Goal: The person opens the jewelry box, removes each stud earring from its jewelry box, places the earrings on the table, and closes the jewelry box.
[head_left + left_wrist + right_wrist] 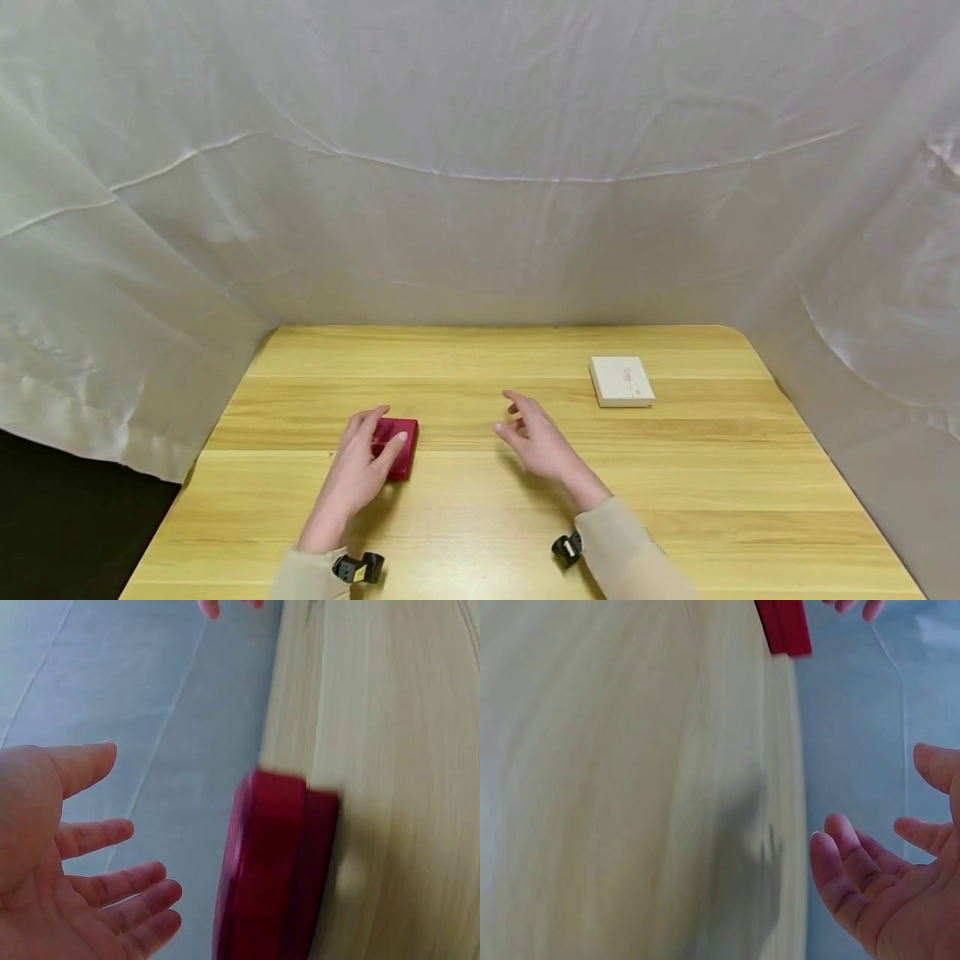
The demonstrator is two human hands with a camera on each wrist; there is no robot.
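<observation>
beneath the left hand (362, 468), slightly toward its inner side, sits the lidded red box (403, 460) on the wooden table (480, 533). from my seat the left hand is plainly nearer: thumb and fingers stand loosely spread above the box, a gap between, nothing held. the right hand (543, 450) hovers with fingers softly bent and apart, also holding nothing; the red box lies off to its left, well apart. i judge the box's long axis points forward, away from the wrists, but fingers cover part, so i can't be sure. past the right hand, to its right, lies the white box (622, 381).
</observation>
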